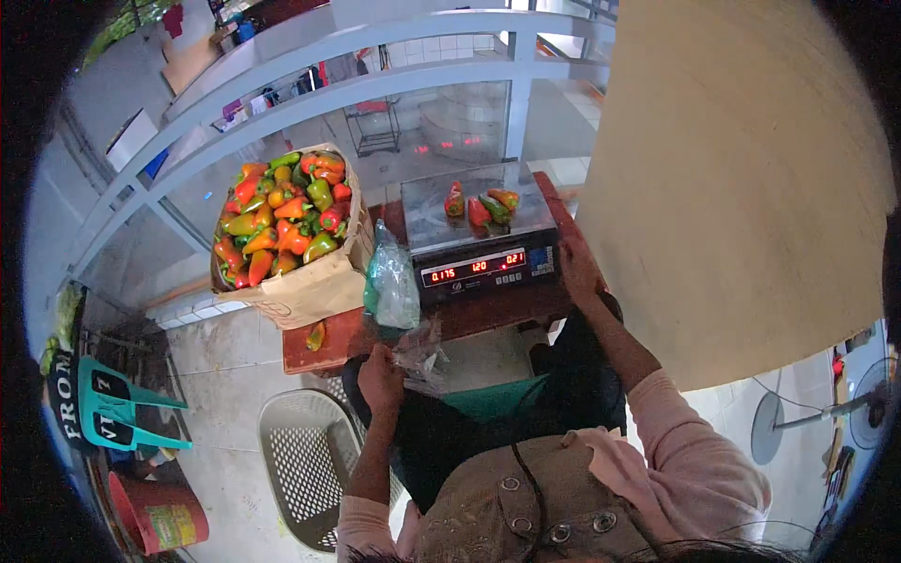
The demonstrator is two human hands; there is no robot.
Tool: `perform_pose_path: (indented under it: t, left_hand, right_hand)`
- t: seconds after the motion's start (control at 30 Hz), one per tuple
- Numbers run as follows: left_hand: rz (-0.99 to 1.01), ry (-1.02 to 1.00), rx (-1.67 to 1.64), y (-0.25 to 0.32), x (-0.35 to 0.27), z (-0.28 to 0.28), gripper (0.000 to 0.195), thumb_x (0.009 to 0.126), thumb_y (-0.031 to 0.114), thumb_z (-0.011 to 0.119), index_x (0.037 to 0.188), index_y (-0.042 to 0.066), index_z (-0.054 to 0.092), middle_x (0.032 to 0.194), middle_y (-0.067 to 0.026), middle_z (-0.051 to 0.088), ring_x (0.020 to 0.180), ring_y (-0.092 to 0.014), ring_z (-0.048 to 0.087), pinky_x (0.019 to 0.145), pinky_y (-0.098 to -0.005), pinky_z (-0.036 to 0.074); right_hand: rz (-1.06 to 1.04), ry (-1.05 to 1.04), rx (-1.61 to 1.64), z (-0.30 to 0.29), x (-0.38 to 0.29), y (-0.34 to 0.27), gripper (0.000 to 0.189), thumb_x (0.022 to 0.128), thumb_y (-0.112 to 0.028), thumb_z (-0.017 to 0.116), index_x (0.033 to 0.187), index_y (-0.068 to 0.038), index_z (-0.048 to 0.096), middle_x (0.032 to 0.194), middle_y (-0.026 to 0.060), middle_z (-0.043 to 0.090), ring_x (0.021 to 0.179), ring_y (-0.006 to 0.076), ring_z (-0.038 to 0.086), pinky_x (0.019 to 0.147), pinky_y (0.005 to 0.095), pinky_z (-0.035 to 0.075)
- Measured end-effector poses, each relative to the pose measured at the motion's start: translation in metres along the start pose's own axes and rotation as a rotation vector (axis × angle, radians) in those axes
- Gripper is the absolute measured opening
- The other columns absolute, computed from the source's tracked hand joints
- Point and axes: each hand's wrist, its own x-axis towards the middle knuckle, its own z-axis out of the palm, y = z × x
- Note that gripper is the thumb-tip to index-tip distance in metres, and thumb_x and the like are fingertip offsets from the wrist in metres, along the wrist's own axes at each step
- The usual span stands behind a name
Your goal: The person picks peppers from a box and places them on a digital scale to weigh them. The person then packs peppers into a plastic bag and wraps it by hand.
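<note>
My left hand [381, 378] is closed on a thin clear plastic bag [424, 362] over my lap. My right hand [578, 269] is at the right side of a digital scale [486, 281] with lit red figures. Whether its fingers grip anything is hard to see. On the scale's metal platform [429, 229] lie several red, green and orange bell peppers [479, 211]. A bundle of plastic bags [395, 281] sits left of the scale. Further left, a cardboard box [317, 295] is heaped with bell peppers [285, 225].
The scale rests on a red-brown wooden bench [486, 310], where one loose pepper [316, 336] lies below the box. A plastic basket [306, 457] stands on the floor at my left. A tan panel [732, 197] rises at right, and a metal railing [415, 74] runs behind.
</note>
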Motion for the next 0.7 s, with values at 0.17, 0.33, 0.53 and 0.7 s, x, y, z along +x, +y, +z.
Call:
perform_pose_path:
  t: [0.17, 0.33, 0.53, 0.7]
  left_hand:
    - [0.047, 0.015, -0.032, 0.001, -0.001, -0.001, 0.017, 0.063, 0.005, 0.056, 0.075, 0.006, 0.045, 0.063, -0.0169, 0.052, 0.063, -0.039, 0.052, 0.055, -0.0470, 0.039]
    - [0.051, 0.010, -0.023, 0.001, 0.000, 0.001, 0.019, 0.063, 0.006, 0.057, 0.075, 0.006, 0.044, 0.063, -0.0167, 0.051, 0.063, -0.039, 0.052, 0.055, -0.0471, 0.038]
    - [0.066, 0.002, 0.003, 0.005, 0.002, -0.002, 0.019, 0.062, 0.004, 0.058, 0.075, 0.006, 0.045, 0.063, -0.0157, 0.052, 0.062, -0.038, 0.053, 0.054, -0.0460, 0.039]
    - [0.006, -0.028, 0.029, 0.000, 0.001, 0.000, 0.020, 0.061, 0.005, 0.060, 0.074, 0.006, 0.045, 0.064, -0.0152, 0.053, 0.063, -0.037, 0.053, 0.055, -0.0454, 0.039]
  right_hand:
    - [-0.301, 0.204, 0.163, 0.013, 0.051, -0.073, 0.008, 0.077, -0.007, 0.054, 0.080, 0.000, 0.050, 0.077, 0.0169, 0.052, 0.077, 0.0342, 0.052, 0.069, 0.0388, 0.042]
    - [-0.264, 0.055, 0.084, 0.021, 0.092, -0.089, 0.014, 0.077, -0.014, 0.056, 0.083, -0.001, 0.054, 0.081, 0.0172, 0.054, 0.081, 0.0352, 0.051, 0.071, 0.0438, 0.040]
    - [-0.352, -0.153, -0.094, 0.050, 0.126, -0.100, 0.016, 0.075, -0.016, 0.057, 0.084, -0.004, 0.057, 0.078, 0.0161, 0.058, 0.084, 0.0341, 0.053, 0.072, 0.0415, 0.043]
    - [-0.380, -0.243, -0.227, 0.089, 0.126, -0.133, 0.017, 0.071, -0.013, 0.056, 0.086, -0.005, 0.058, 0.080, 0.0126, 0.058, 0.085, 0.0326, 0.051, 0.075, 0.0433, 0.039]
